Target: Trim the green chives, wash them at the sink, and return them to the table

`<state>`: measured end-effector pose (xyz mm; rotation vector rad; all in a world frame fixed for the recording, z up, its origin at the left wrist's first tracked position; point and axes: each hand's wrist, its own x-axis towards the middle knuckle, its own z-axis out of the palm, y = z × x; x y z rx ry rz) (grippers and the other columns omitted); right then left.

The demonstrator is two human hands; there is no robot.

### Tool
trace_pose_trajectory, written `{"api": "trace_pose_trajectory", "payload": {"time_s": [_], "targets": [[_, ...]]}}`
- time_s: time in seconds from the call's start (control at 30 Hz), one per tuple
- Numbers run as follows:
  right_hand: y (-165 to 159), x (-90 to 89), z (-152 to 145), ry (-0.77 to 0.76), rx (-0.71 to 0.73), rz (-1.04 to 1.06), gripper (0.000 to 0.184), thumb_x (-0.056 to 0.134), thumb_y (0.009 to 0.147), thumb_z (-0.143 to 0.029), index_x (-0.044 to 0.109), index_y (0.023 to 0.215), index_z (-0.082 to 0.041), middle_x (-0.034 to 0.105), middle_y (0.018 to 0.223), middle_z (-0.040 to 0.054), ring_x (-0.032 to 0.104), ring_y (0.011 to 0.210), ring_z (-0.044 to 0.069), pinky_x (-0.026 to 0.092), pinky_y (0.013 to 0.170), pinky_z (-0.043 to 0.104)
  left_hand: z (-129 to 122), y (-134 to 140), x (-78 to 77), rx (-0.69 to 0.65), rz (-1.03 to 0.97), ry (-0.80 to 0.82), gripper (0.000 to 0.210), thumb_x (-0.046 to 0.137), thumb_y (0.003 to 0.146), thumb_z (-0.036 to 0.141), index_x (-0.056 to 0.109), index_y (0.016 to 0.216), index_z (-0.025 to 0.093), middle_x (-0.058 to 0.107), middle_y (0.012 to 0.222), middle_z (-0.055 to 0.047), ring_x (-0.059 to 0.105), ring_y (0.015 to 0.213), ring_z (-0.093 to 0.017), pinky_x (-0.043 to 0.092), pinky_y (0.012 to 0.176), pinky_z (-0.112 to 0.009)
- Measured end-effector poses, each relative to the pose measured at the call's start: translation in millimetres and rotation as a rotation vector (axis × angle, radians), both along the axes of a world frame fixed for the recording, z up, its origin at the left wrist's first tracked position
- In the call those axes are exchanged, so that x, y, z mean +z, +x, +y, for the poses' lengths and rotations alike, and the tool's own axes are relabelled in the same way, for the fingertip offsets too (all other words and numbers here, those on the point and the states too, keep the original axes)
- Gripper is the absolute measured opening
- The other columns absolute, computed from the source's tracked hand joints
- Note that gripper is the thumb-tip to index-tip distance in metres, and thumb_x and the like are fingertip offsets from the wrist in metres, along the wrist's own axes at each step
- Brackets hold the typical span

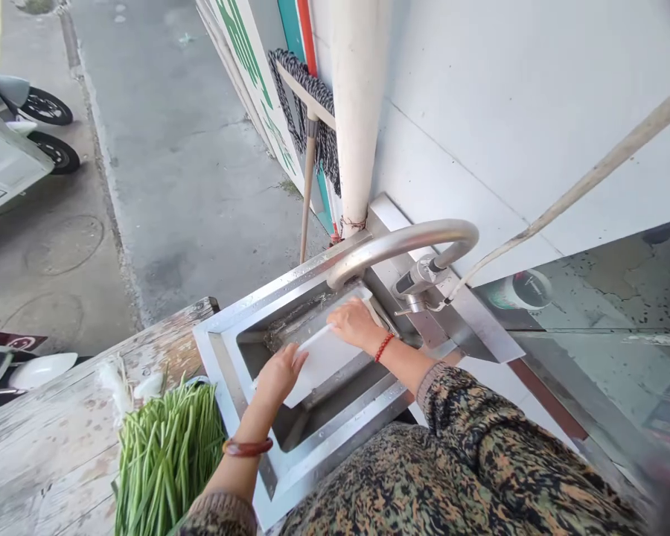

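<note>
A white rectangular plastic container [324, 362] is held tilted inside the steel sink [223, 353], its pale side facing me. At its left end my left hand [281, 372] grips the rim, the fingers partly hidden behind the edge. Toward the other end my right hand [356, 324] is closed over the same rim, close below the tap's spout. The curved steel tap [405, 242] arches over the container, and water shows about its far side. What the container holds inside cannot be made out.
Left of the sink, a worn wooden table [50, 454] bears a bunch of long green stalks [164, 454] and a thin white plastic bag [115, 383]. A mop [310, 149] leans by a white pipe [360, 112] beyond the sink. A pale hose [569, 190] runs to the tap's base.
</note>
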<state>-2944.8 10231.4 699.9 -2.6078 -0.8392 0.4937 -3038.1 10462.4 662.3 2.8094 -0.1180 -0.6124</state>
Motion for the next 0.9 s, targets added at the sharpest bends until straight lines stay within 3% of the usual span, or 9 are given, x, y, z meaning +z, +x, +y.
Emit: {"api": "trace_pose_trajectory", "payload": {"time_s": [0.07,0.17,0.3,0.4,0.5,0.63,0.7,0.77,0.9], "targets": [[5,-4.4,0,0.095,-0.097,-0.105,0.018,0.056,0.093,-0.021,0.072,0.1,-0.021,0.074,0.106,0.0072,0.061,0.109,0.024,0.034,0.102,0.042,-15,20,1.8,0.033,0.038,0.075,0.039,0.032,0.101,0.044,0.061,0.098,0.018,0.072,0.089,-0.011,0.069,0.084,-0.025,0.044,0.068,-0.03],[2,-14.7,-14,0.244,-0.31,-0.239,0.034,0.057,0.093,-0.02,0.063,0.126,-0.021,0.063,0.134,0.0082,0.049,0.129,0.025,0.031,0.111,0.043,-24,43,12.9,0.119,0.05,0.129,0.041,0.03,0.101,0.046,0.06,0.092,0.019,0.069,0.083,-0.01,0.066,0.078,-0.024,0.037,0.061,-0.028],[-16,-26.7,-31,0.273,-0.399,-0.262,0.047,0.051,0.096,-0.022,0.05,0.142,-0.016,0.049,0.15,0.0112,0.034,0.144,0.028,0.027,0.116,0.05,-19,60,30.6,0.239,0.029,0.021,0.04,0.034,0.1,0.045,0.057,0.078,0.02,0.064,0.075,-0.008,0.061,0.074,-0.023,0.032,0.059,-0.028],[-41,-26.9,-21,0.268,-0.31,-0.25,0.046,0.044,0.1,-0.026,0.048,0.144,-0.016,0.047,0.153,0.0115,0.029,0.147,0.03,0.019,0.119,0.057,-16,63,38.0,0.296,0.052,-0.096,0.038,0.039,0.097,0.042,0.053,0.068,0.021,0.06,0.067,-0.005,0.058,0.068,-0.021,0.031,0.059,-0.028],[-78,-18.1,-1,0.321,-0.132,-0.235,0.049,0.044,0.101,-0.029,0.044,0.147,-0.015,0.044,0.154,0.0121,0.029,0.148,0.03,0.016,0.121,0.058,-17,58,41.9,0.351,0.057,-0.12,0.041,0.037,0.096,0.045,0.051,0.065,0.021,0.057,0.061,-0.003,0.054,0.061,-0.019,0.031,0.057,-0.028],[-131,-5.0,9,0.448,0.212,-0.191,0.055,0.052,0.098,-0.035,0.042,0.148,-0.015,0.046,0.153,0.0116,0.032,0.147,0.027,0.023,0.121,0.052,-14,44,53.5,0.399,0.044,-0.154,0.041,0.037,0.094,0.047,0.047,0.063,0.022,0.053,0.052,0.0,0.049,0.054,-0.017,0.032,0.056,-0.028],[-146,-3.3,0,0.523,0.294,-0.181,0.049,0.052,0.098,-0.033,0.047,0.145,-0.018,0.053,0.148,0.0099,0.037,0.144,0.025,0.03,0.119,0.048,-8,35,65.0,0.429,0.023,-0.198,0.041,0.036,0.094,0.048,0.043,0.062,0.023,0.049,0.048,0.002,0.048,0.051,-0.016,0.032,0.055,-0.027],[-149,-5.1,-17,0.594,0.229,-0.168,0.038,0.05,0.098,-0.027,0.057,0.135,-0.021,0.064,0.135,0.0088,0.049,0.135,0.023,0.038,0.114,0.046,2,26,80.1,0.494,-0.01,-0.261,0.041,0.037,0.093,0.049,0.043,0.062,0.023,0.045,0.044,0.003,0.046,0.048,-0.015,0.032,0.054,-0.027],[-133,-9.2,-65,0.613,-0.153,-0.185,0.027,0.047,0.099,-0.021,0.066,0.119,-0.022,0.072,0.115,0.0089,0.065,0.11,0.022,0.052,0.097,0.044,30,4,111.1,0.702,-0.1,-0.34,0.04,0.041,0.089,0.053,0.052,0.067,0.022,0.037,0.042,0.006,0.039,0.044,-0.014,0.029,0.047,-0.026]]}}
